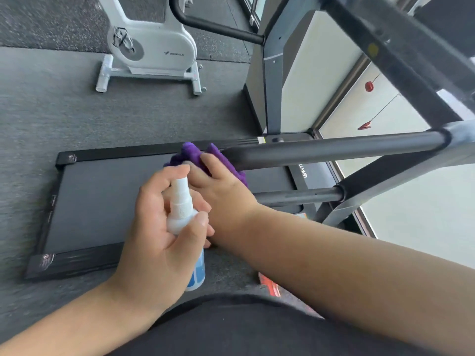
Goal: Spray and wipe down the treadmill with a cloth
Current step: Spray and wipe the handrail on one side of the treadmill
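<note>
I see my left hand (156, 227), fingers curled round a white-capped clear plastic spray bottle (185, 217) over the treadmill's (102, 199) matte belt. Right hand (221, 191) presses the fuzzy purple cloth (191, 156) around the end of the padded black handrail (334, 150), fingers wrapped over it.

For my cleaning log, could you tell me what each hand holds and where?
The left hand grips the spray bottle around its neck; the right hand holds the bunched purple cloth against the handrail.

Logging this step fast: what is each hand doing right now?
Left hand: grips the spray bottle, forefinger over the nozzle.
Right hand: holds the purple cloth at the handrail end.
</note>
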The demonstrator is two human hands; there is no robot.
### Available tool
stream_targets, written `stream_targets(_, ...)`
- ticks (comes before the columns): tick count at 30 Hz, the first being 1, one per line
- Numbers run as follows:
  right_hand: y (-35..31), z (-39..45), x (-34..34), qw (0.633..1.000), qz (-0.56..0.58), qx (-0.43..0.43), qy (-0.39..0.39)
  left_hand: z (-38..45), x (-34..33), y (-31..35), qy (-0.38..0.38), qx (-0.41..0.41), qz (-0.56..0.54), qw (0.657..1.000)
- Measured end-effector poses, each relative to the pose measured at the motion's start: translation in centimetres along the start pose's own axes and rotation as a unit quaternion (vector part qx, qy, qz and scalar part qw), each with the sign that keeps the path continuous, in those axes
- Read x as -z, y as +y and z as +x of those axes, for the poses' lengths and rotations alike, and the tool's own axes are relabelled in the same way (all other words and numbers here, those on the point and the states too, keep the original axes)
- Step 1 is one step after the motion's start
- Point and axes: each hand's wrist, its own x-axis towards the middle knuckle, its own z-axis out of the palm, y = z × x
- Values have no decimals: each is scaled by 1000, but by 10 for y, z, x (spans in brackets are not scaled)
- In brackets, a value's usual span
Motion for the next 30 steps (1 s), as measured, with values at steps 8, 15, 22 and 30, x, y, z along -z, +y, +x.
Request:
stream_targets(8,79,-31,39,954,106,-215,179,12,-3,15,-6,-19,14,1000)
stream_targets(15,131,-67,36,921,111,-317,195,8,0,10,-6,6,41,999)
stream_targets(22,70,-21,26,955,63,-212,197,13,-28,15,-35,4,34,999)
stream_targets(30,128,-63,21,956,84,-174,222,26,-100,22,-66,-9,37,997)
